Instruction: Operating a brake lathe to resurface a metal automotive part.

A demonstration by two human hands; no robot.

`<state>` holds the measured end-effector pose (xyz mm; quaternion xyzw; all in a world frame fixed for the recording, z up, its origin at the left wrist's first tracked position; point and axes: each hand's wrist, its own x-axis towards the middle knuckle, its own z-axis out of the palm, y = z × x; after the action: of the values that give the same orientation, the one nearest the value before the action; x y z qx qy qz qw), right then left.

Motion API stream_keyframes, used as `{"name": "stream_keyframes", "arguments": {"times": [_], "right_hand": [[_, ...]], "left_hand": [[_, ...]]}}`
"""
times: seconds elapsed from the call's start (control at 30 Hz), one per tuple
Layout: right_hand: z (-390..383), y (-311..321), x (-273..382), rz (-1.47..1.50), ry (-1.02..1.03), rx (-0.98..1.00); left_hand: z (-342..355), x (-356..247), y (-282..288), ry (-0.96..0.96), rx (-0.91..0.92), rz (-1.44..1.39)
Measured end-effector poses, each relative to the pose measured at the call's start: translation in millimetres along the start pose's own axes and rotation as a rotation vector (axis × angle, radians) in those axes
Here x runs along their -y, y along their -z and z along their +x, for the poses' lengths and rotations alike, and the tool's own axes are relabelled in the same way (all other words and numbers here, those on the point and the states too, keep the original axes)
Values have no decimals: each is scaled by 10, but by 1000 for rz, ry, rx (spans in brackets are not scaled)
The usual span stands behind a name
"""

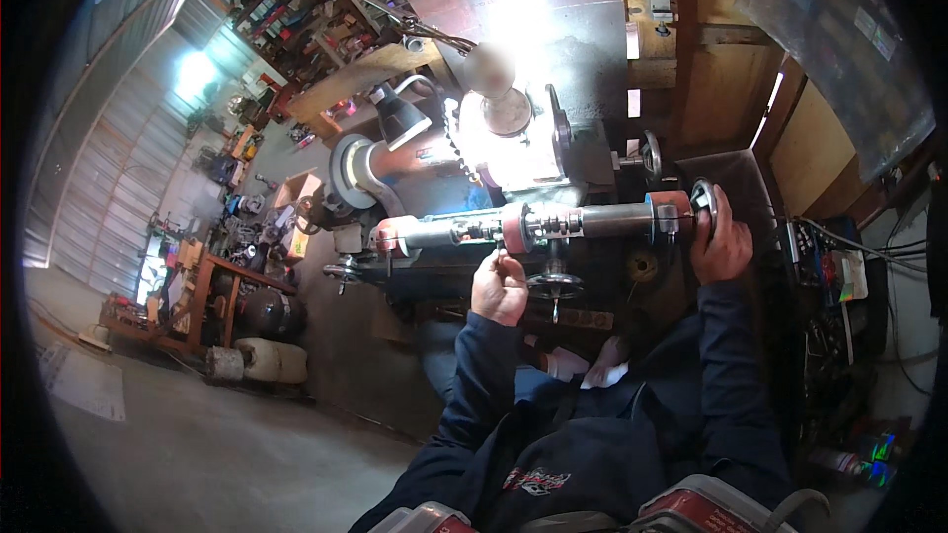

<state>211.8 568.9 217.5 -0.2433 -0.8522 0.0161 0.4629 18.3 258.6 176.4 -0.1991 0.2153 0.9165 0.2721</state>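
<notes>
A long machine with metal cylinders and red collars stretches across in front of me. My left hand [500, 289] is raised to the underside of its middle red collar [514, 228]. Its thumb and fingers are pinched at a small dark pin or handle there, mostly hidden by the fingertips. A shiny stepped shaft [561, 224] shows beside that collar. At the right end, my right hand [724, 245] is wrapped round the rim of a small metal handwheel [703, 199], next to the end red collar [670, 211].
Another handwheel [555, 285] juts toward me below the middle. A black lamp [400, 118] hangs over the machine's grey-and-brown body, and a bright light glares behind. Cluttered shelves, a wooden stand [212, 301] and a tank stand left; cables [869, 247] hang at right.
</notes>
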Motion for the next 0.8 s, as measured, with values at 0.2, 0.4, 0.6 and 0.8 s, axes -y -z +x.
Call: {"name": "stream_keyframes", "arguments": {"times": [0.2, 0.4, 0.6, 0.8], "right_hand": [[-393, -218, -251, 163, -3, -49], [-576, -418, -345, 170, 14, -79], [-636, -613, -340, 311, 60, -193], [-625, -775, -232, 208, -66, -336]], "left_hand": [[196, -278, 506, 478, 160, -304], [-256, -150, 7, -433, 6, 583], [-52, -296, -123, -868, 115, 1018], [44, -284, -175, -864, 48, 1122]]}}
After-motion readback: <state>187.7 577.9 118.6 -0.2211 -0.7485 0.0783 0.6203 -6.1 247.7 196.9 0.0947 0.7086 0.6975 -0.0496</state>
